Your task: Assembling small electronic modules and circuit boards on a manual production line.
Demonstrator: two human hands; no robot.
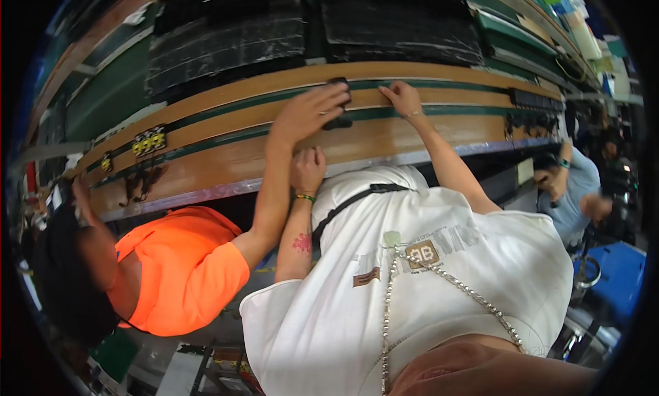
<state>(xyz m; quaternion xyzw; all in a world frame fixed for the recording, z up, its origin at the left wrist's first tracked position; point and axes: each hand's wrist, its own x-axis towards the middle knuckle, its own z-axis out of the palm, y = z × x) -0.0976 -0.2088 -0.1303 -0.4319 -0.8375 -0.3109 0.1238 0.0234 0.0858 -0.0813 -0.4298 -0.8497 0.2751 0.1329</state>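
My left hand [308,168] is curled closed at the near edge of the wooden bench [391,130], with nothing visible in it. My right hand [403,99] rests over the bench's middle strip, fingers a little bent and partly apart, holding nothing that I can see. Between my hands lies a small black part [338,123], apart from both. Beyond it a dark block-like piece [339,86] is partly covered by the blurred hand [310,113] of a co-worker, whose arm crosses above my left hand.
At my left is the co-worker in an orange shirt [185,265]. Yellow-and-black parts [149,142] sit along the bench's left end, and a black strip-shaped part [535,99] at its right. Dark scuffed panels [230,36] stand behind. Another person in light blue [580,190] is at right.
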